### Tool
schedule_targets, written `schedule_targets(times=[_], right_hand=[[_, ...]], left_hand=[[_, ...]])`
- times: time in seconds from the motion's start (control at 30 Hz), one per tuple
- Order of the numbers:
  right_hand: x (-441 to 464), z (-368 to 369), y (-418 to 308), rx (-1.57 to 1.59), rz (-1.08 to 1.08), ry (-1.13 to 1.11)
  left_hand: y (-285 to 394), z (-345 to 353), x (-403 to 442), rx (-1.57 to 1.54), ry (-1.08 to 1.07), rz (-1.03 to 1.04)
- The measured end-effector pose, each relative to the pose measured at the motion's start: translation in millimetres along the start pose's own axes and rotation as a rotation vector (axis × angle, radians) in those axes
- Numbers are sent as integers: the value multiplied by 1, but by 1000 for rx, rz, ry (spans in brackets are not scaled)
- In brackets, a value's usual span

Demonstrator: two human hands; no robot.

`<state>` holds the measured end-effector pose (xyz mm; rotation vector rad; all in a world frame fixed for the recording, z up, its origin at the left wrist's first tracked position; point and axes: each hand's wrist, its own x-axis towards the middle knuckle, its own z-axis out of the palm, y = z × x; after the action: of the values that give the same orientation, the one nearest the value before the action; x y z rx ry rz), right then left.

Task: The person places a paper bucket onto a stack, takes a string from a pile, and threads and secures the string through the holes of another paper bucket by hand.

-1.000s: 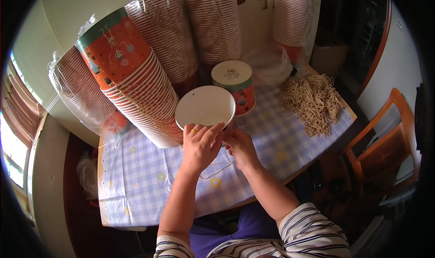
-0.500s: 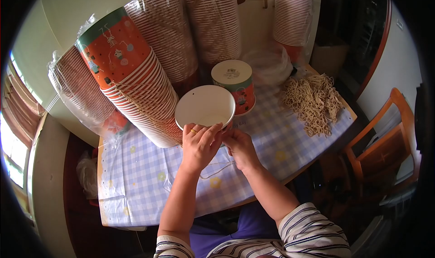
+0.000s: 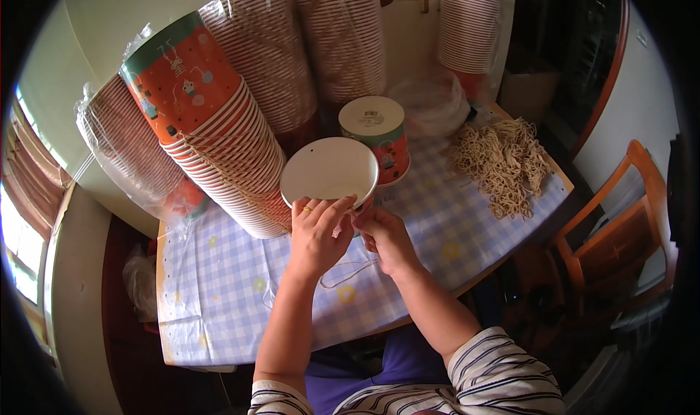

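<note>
A white-lined paper bucket [image 3: 328,169] is tipped so that its mouth faces me. My left hand [image 3: 318,233], with a ring on one finger, grips its near rim, the fingers over the edge. Close beside it, my right hand [image 3: 386,241] is pinched at the bucket's outer side, on a thin cord [image 3: 343,281] that hangs in a loop below my hands. The fingertips and the cord's upper end are partly hidden. Behind the bucket, an upside-down bucket [image 3: 373,120] with a green and orange print stands on the table.
A leaning stack of paper buckets [image 3: 226,142] stands left, with plastic-wrapped stacks [image 3: 262,47] behind. A tangled heap of cords [image 3: 503,167] lies at the right on the checked tablecloth [image 3: 219,298]. A wooden chair [image 3: 620,218] stands beyond the right edge.
Both hands have stayed almost in place at the bucket's near rim. My right fingers have shifted slightly; the bucket has hardly moved.
</note>
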<state>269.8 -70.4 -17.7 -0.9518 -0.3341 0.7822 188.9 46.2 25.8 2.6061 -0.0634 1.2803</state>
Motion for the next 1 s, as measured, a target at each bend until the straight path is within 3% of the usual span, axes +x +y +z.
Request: schedule_targets(times=[0.3, 0.5, 1.0], right_hand=[[-1, 3, -1, -11, -17, 45], [0, -5, 4, 218, -79, 31], [0, 4, 2, -38, -82, 112]], left_hand=[[1, 1, 1, -2, 1, -37], [3, -2, 1, -35, -40, -92], [2, -2, 2, -103, 2, -109]])
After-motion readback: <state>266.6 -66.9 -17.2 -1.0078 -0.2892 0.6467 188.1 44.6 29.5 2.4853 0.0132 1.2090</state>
